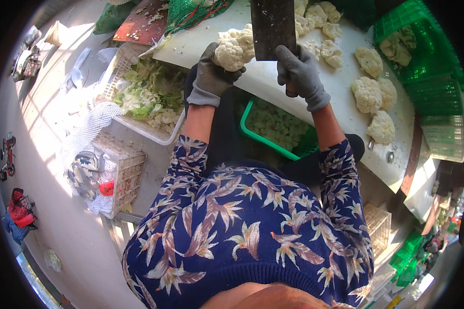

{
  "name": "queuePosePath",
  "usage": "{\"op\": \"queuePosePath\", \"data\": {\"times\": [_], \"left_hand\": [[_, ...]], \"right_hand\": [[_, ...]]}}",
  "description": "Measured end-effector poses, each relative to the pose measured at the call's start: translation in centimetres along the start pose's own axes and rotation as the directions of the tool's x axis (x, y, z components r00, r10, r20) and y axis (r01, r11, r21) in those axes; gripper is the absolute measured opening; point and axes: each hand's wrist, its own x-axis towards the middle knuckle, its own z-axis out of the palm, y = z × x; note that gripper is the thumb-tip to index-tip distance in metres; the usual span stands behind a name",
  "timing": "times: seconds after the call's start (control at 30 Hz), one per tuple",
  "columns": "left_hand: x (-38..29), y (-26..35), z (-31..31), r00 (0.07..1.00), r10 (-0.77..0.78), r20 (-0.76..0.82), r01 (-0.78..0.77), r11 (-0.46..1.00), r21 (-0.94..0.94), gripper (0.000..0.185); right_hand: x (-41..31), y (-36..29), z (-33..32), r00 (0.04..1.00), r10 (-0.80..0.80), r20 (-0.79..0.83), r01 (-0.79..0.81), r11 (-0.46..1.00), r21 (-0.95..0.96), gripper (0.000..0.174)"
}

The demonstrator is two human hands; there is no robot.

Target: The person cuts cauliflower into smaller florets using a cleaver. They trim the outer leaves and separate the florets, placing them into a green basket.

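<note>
In my gloved left hand (pixel 216 73) I hold a cauliflower head (pixel 235 48) up above the near edge of the white table (pixel 266 81). My right hand (pixel 299 73), in a grey glove too, grips the handle of a cleaver (pixel 273 31). The wide dark blade stands beside the cauliflower, pointing away from me; whether it touches the head is unclear. Several cauliflower pieces (pixel 330 53) lie behind the blade and to its right. More heads (pixel 366 94) rest along the table's right side.
Below the table edge is a green crate (pixel 251 132) of florets. At left, a white crate (pixel 169 142) holds leaves and trimmings. Another crate (pixel 130 174) with netting stands nearer. Green baskets (pixel 425 58) border the table's right side. A green mesh bag (pixel 189 17) lies at the far left.
</note>
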Motion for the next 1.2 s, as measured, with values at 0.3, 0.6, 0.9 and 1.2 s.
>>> {"op": "queuePosePath", "data": {"times": [0.3,0.6,0.9,1.2], "left_hand": [[-5.1,6.5,-5.0,0.974,-0.162,-0.160,0.088,0.916,-0.392,0.043],[-6.8,8.5,-6.2,0.901,0.240,-0.362,-0.157,0.957,0.244,0.040],[-7.0,7.7,-7.5,0.940,0.264,-0.218,-0.229,0.957,0.177,0.054],[-6.0,6.4,-6.9,0.871,0.424,-0.248,-0.315,0.870,0.380,0.044]], "right_hand": [[3.9,-2.8,10.2,0.970,-0.081,0.230,0.121,0.979,-0.162,0.036],[7.9,-3.5,15.5,0.938,-0.133,0.320,0.170,0.981,-0.090,0.041],[9.1,-2.8,15.0,0.893,-0.126,0.433,0.136,0.991,0.007,0.040],[7.5,-1.5,15.4,0.930,0.020,0.367,0.031,0.991,-0.131,0.035]]}}
